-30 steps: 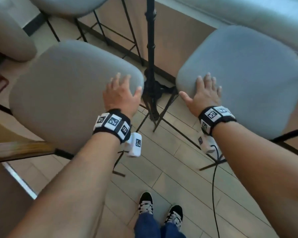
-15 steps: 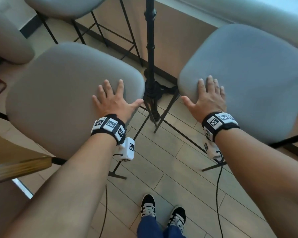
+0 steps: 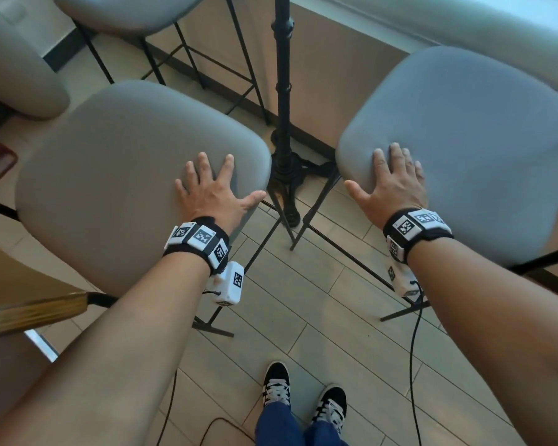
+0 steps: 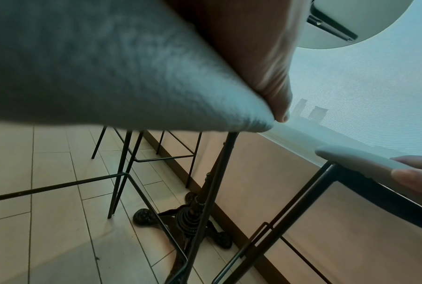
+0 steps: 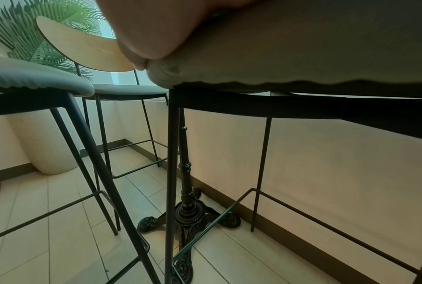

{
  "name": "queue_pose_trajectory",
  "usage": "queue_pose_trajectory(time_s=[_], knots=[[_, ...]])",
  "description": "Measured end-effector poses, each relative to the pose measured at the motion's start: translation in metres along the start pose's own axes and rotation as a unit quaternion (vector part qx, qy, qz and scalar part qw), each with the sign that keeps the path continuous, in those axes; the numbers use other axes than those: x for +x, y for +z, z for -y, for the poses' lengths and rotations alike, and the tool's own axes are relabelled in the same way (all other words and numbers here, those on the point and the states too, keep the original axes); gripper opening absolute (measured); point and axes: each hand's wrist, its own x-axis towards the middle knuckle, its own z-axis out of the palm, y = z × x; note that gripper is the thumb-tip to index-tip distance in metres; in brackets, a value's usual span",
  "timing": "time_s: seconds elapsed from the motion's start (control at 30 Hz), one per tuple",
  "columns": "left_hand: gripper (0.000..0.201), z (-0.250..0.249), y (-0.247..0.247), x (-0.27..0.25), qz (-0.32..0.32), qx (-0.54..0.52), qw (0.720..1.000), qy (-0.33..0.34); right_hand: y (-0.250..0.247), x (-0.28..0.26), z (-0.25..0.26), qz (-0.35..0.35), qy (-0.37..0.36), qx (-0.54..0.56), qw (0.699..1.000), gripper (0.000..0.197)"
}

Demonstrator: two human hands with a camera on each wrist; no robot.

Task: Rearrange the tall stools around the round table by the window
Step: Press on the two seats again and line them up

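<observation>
Two tall stools with grey padded seats and thin black legs stand side by side in the head view. My left hand [image 3: 213, 191] lies flat on the left stool's seat [image 3: 126, 175] near its right front corner, thumb along the edge. My right hand [image 3: 393, 185] lies flat, fingers straight, on the left front corner of the right stool's seat [image 3: 471, 140]. Between the stools rises the table's black post [image 3: 282, 91] from an ornate iron base [image 5: 188, 213]. The left wrist view shows the round table top's underside [image 4: 350, 23].
A third stool [image 3: 126, 11] stands behind the left one, close to the wall. A pale planter [image 3: 13, 75] is at far left, and a wooden backrest [image 3: 29, 310] at lower left. A low wall under the window [image 3: 335, 75] runs behind the post. My feet [image 3: 303, 400] stand on tile.
My left hand has slid back from the seat's far corner toward me and now lies flat. The right hand has stayed on its seat corner.
</observation>
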Motion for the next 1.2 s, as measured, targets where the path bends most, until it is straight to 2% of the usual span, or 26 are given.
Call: queue_pose_trajectory(time_s=[0.77,1.2], knots=[[0.096,0.009,0.004,-0.011,-0.009,0.007,1.000,0.017,-0.003,0.008,-0.017,-0.009,-0.004,0.002,1.000,0.087],[0.091,-0.004,0.007,-0.019,-0.014,0.010,1.000,-0.006,0.001,0.008,-0.015,-0.003,-0.014,0.004,1.000,0.082]])
